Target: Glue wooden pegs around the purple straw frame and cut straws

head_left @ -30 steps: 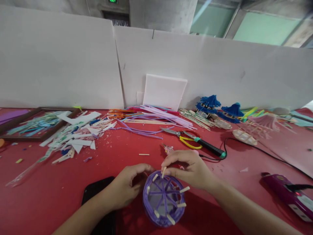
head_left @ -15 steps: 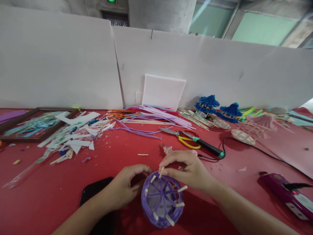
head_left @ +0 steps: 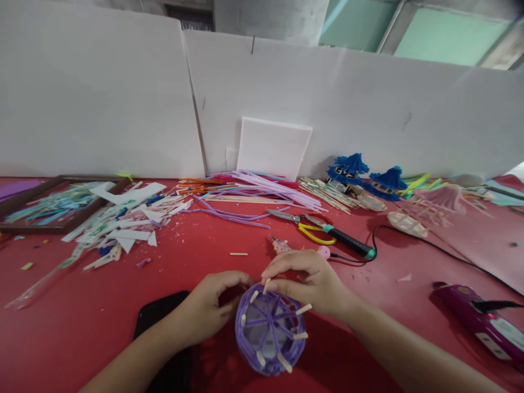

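A round purple pipe-cleaner piece [head_left: 241, 349] stands low in the middle of the view, with purple spokes crossing its top and several short wooden sticks poking up around its rim. My right hand [head_left: 305, 278] pinches one small wooden stick [head_left: 267, 285] at the far edge of the rim. On the left side, my left hand [head_left: 216, 303] curls against the wall of the piece, steadying it; its fingertips are partly hidden behind the rim. Just beyond my right hand lies a pink glue gun [head_left: 281, 245], mostly covered by that hand.
Pliers [head_left: 313, 232] and a black-handled tool [head_left: 352, 244] lie beyond my right hand. A phone [head_left: 159, 311] is beside my left arm. Purple pipe cleaners [head_left: 233, 217], white scraps [head_left: 131, 234], a brown frame [head_left: 61, 226], blue-roofed models [head_left: 347, 166] and a magenta power strip [head_left: 475, 322] surround the work.
The view has tipped slightly downward. Both hands keep nearly the same hold on the purple piece, and the stick is still pinched at its rim.
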